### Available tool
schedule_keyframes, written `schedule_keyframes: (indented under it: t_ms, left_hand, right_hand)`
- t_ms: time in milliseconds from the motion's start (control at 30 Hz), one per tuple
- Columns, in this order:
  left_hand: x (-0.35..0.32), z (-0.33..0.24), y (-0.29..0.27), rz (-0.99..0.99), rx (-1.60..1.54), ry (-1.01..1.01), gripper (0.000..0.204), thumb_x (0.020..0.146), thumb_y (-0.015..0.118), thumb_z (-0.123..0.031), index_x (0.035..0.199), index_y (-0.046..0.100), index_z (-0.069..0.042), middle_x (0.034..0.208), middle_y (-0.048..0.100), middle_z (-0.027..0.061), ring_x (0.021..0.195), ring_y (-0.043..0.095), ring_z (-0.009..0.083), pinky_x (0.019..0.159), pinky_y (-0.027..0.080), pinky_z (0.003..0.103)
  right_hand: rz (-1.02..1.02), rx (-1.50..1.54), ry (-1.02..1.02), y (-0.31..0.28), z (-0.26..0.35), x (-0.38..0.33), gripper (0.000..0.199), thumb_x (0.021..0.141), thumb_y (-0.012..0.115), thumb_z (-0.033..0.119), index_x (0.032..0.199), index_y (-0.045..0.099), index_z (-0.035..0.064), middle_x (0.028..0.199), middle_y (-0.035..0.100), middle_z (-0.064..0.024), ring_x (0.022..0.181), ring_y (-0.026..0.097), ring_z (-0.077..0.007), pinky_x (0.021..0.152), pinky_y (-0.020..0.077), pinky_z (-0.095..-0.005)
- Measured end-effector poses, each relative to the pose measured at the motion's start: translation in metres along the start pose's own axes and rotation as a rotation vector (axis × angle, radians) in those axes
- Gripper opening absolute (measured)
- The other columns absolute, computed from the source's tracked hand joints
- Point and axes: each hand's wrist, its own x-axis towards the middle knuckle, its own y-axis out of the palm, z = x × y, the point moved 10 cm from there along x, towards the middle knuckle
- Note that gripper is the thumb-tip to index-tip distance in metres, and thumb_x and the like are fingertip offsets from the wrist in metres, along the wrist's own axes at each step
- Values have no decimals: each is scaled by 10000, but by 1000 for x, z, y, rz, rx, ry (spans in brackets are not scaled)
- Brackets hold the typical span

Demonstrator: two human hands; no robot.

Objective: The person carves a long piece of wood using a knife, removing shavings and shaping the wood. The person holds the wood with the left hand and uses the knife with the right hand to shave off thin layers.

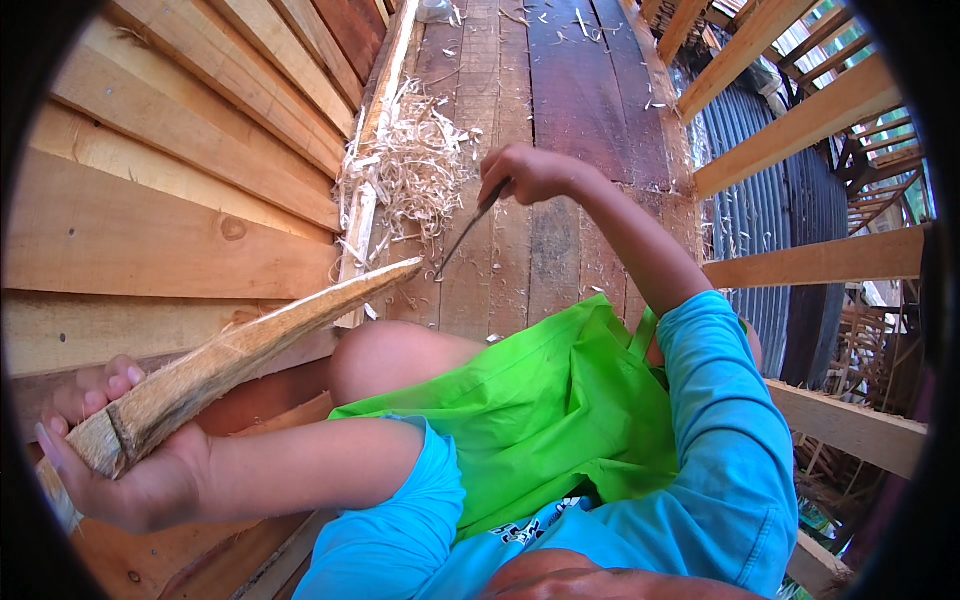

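My left hand [140,480] is wrapped round the thick end of a long piece of wood [240,355], at the lower left. The wood slants up to the right and narrows to a pale pointed tip above my bent knee. Out in front, my right hand [530,175] grips the handle of a knife [467,236] with a thin dark blade. Its blade points down and to the left, and its tip is close to the wood's point, apparently just apart from it. A bright green apron [530,410] covers my lap.
A heap of curled wood shavings [415,165] lies on the plank floor [485,280] against the left side. Wooden boards [180,220] form a wall at my left. To the right run slatted rails [820,258], with corrugated metal sheet [765,200] beyond them.
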Motion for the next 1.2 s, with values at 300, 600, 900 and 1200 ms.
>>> schedule_keyframes:
  t_ms: [300,600,900,1200]
  left_hand:
    - [1,4,0,8,12,-23,240,912,489,-259,762,455,-74,729,459,62,647,435,171,616,400,339]
    - [3,8,-4,30,-48,-62,234,896,541,-248,760,506,-60,703,479,73,669,457,185,652,396,357]
    - [2,9,-2,23,-36,-67,273,900,550,-266,730,514,-55,685,459,72,658,434,187,644,392,354]
    - [2,8,-1,17,-12,-52,266,900,550,-270,736,518,-63,676,458,64,653,433,179,644,386,351]
  right_hand:
    - [-167,-14,125,36,-54,2,383,696,608,-126,981,754,85,829,639,-128,819,619,-290,698,500,-367]
    - [-186,-114,276,-5,-57,-9,347,680,582,-63,950,751,73,900,696,-146,853,661,-295,764,531,-364]
    - [67,134,405,-13,-52,-21,242,764,583,56,946,741,26,776,698,-109,715,645,-195,658,500,-334]
    - [248,21,524,17,-81,-28,162,851,575,111,838,695,4,638,613,-32,616,547,-140,615,446,-317]
